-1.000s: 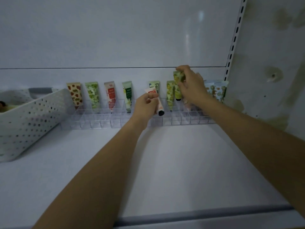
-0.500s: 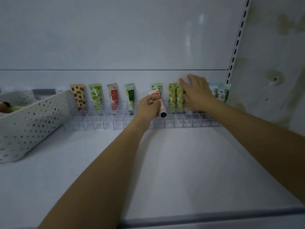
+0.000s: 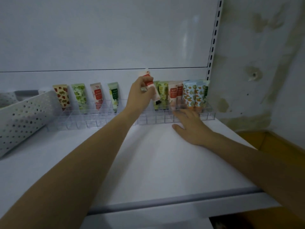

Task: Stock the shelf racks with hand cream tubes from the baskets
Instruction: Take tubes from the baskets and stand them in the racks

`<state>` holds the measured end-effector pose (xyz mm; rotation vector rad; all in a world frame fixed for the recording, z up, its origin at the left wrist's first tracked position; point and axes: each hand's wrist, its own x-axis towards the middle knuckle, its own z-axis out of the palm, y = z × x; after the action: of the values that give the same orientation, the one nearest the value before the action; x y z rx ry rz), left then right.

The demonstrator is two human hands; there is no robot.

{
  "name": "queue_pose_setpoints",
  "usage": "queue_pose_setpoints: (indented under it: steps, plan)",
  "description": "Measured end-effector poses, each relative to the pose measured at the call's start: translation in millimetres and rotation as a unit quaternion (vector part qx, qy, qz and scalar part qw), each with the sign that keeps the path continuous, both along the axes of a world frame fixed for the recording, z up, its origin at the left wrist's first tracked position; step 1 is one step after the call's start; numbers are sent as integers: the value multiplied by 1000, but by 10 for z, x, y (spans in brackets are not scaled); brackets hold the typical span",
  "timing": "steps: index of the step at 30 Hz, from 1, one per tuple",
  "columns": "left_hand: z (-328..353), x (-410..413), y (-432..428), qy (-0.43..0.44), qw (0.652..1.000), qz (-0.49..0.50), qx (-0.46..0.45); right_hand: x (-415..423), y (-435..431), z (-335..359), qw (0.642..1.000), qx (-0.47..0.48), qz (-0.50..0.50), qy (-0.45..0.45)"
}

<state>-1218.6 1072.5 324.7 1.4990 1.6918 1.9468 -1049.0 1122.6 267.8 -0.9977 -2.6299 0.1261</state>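
My left hand grips a pink hand cream tube with a red label, cap down, held above the middle of the clear rack at the back of the shelf. My right hand lies open, palm down, on the shelf just in front of the rack's right part, its fingertips at the rack's front wall. Several tubes stand upright in the rack: a strawberry one, green ones, red-labelled ones and orange-patterned ones.
A white perforated basket sits tilted at the left of the white shelf. The shelf's front lip runs across the bottom. A slotted upright and a stained wall close the right side.
My right hand left the green tubes in the rack and came down flat onto the shelf. My left hand lifted its tube up and to the right, over the rack.
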Motion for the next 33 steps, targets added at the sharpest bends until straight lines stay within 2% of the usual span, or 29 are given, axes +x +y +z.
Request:
queue_pose_setpoints:
  steps: [6, 12, 20, 29, 33]
  plan:
    - [291, 209, 319, 129, 991, -26, -26, -2, 8, -22, 1000, -19, 5, 10]
    - [263, 392, 582, 241, 967, -14, -76, 10, 22, -13, 999, -28, 10, 25]
    - [213, 366, 844, 288, 953, 52, -85, 14, 16, -21, 999, -23, 10, 39]
    - [134, 323, 965, 414, 894, 96, -139, 5, 29, -34, 999, -16, 10, 47]
    - [162, 281, 947, 383, 913, 87, -106, 0, 37, -39, 999, -11, 11, 52]
